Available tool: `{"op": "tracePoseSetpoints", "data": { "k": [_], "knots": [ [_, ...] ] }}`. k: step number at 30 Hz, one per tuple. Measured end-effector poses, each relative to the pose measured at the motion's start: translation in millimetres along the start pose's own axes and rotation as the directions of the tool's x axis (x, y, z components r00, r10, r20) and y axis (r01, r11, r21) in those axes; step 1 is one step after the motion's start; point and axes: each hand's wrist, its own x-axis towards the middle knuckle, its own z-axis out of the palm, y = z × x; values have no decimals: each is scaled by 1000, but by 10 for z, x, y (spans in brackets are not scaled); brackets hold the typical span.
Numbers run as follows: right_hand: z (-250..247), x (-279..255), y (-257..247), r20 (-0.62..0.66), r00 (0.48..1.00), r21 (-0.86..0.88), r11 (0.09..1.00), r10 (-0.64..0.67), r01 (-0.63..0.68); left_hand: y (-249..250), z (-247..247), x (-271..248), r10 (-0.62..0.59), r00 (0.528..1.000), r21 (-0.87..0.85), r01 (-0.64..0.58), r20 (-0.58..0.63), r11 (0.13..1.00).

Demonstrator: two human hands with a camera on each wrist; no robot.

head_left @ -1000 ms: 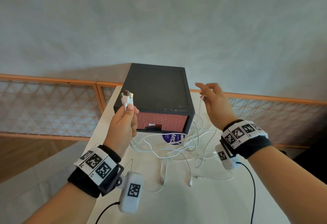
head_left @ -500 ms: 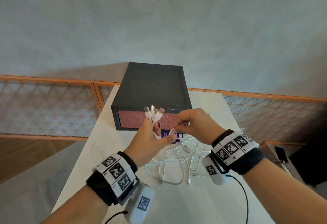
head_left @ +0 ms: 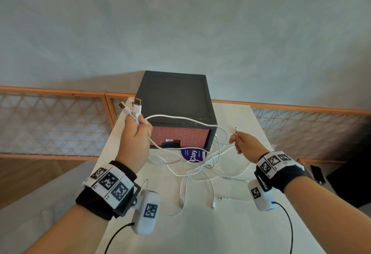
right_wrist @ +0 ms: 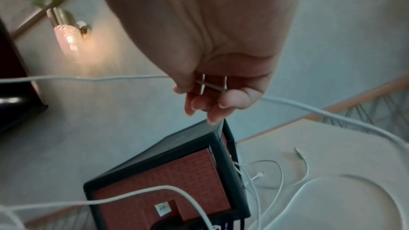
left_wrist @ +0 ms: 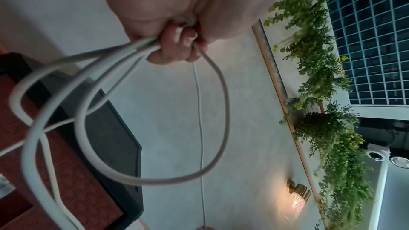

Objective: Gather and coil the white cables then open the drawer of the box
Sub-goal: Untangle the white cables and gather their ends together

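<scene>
So the left hand [head_left: 136, 137] is fisted around a bunch of white cables [head_left: 192, 165], plugs poking out the top. The right hand [head_left: 246, 143] pinches one thin strand, raised off the bench [head_left: 200, 233]. The rest lies tangled in front of the black box [head_left: 174, 101], whose red drawer [head_left: 178, 136] is closed.

A purple sticker [head_left: 193, 155] reading "Clay" lies on the white surface [head_left: 200, 229] near its far edge. An orange lattice railing [head_left: 52, 121] runs behind. Hanging plants [left_wrist: 321, 93] and a lit wall lamp [left_wrist: 296, 197] line the grey wall [head_left: 180, 23].
</scene>
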Motion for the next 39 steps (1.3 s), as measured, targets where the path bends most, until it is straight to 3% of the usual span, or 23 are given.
{"op": "tracePoseSetpoints", "data": {
  "k": [5,7,9,12,16,18,20,22,25,29,31,35,39],
  "knots": [
    [-255,159,-184,-191,976,-203,977,-107,67,-46,38,-15,-50,998,-28,51,37,998],
    [-386,247,-267,-318,925,-382,921,-207,75,-66,57,-46,-51,997,-7,52,57,999],
    [-520,322,-330,-435,853,-449,890,-290,73,-87,59,-68,-62,995,-19,64,78,998],
    [-675,448,-379,-450,861,-328,941,-237,88,-105,60,-90,-49,994,3,49,98,999],
    [-627,482,-300,-488,864,-196,980,-122,28,-169,54,-115,-49,992,190,27,113,981],
    [-521,464,-201,-401,916,-194,979,-28,-55,-208,20,-108,-101,992,251,80,73,965],
    [-376,413,-81,-166,981,-314,937,104,-153,-215,-9,-108,-131,991,268,118,31,956],
    [-225,353,51,-2,980,-348,919,197,-186,-184,-16,-114,-145,989,239,139,7,961],
    [-13,260,242,102,966,-341,921,237,-190,-158,-18,-102,-170,985,162,170,-13,972],
    [267,118,351,146,965,-249,952,219,-178,-162,-40,-95,-187,982,78,189,-27,979],
    [388,3,313,242,953,-172,974,185,-145,-141,-50,-108,-173,984,48,174,-32,984],
    [672,-287,197,494,861,-162,986,122,-46,-110,-70,-106,-154,987,24,155,-44,988],
    [1069,-417,165,512,859,-264,953,8,149,-125,-64,-162,-178,983,31,179,-35,983]
  ]
}}
